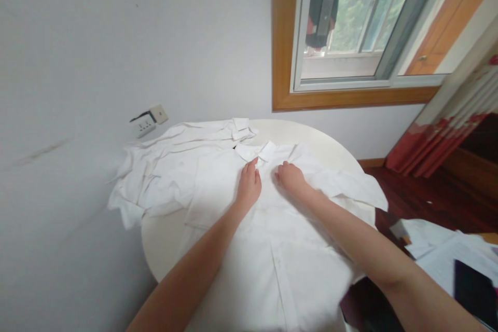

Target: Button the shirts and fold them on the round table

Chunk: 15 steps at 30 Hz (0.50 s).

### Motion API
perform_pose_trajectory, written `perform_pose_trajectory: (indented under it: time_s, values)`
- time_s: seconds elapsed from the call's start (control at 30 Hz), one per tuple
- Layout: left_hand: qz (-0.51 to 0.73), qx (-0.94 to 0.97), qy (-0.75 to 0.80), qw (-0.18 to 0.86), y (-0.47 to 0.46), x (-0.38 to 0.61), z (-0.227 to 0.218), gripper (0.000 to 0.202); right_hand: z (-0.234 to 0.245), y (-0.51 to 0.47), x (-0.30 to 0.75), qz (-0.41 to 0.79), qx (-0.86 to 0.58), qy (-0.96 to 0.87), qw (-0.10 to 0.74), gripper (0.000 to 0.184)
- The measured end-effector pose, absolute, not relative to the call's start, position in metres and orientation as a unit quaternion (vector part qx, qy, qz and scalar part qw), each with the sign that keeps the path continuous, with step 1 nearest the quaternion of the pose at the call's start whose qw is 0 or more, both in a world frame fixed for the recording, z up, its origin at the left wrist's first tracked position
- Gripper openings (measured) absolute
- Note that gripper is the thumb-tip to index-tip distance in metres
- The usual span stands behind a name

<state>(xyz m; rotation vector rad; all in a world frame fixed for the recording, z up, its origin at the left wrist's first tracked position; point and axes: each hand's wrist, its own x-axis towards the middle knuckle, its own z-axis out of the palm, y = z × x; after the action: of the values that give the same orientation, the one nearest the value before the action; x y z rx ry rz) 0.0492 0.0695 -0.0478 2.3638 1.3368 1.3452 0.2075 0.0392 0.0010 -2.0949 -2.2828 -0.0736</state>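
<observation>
A white button shirt [272, 249] lies spread face up on a round cream table [163, 238], its collar at the far side. My left hand [249, 184] rests on the shirt just below the collar [257, 151], fingers together and pinching the fabric near the placket. My right hand [291, 179] sits beside it on the chest of the shirt, fingers curled down onto the cloth near the collar's right side.
A second crumpled white shirt [163, 166] lies on the table's far left against the wall. A wall socket [150, 120] is above it. A window [350, 26] is at the back right, a curtain [447, 129] to the right, papers and a dark object [470, 285] at lower right.
</observation>
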Motion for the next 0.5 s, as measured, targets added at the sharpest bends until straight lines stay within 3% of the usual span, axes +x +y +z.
perform_pose_trajectory:
  time_s: [0.3, 0.5]
  values:
    - [0.330, 0.831, 0.448, 0.011, 0.040, -0.008, -0.010, 0.039, 0.036, 0.016, 0.310, -0.045, -0.652, -0.746, 0.130, 0.036]
    - [0.212, 0.881, 0.422, -0.031, 0.013, -0.048, -0.034, 0.037, -0.003, -0.001, 0.412, -0.022, -0.654, -0.750, 0.098, 0.037]
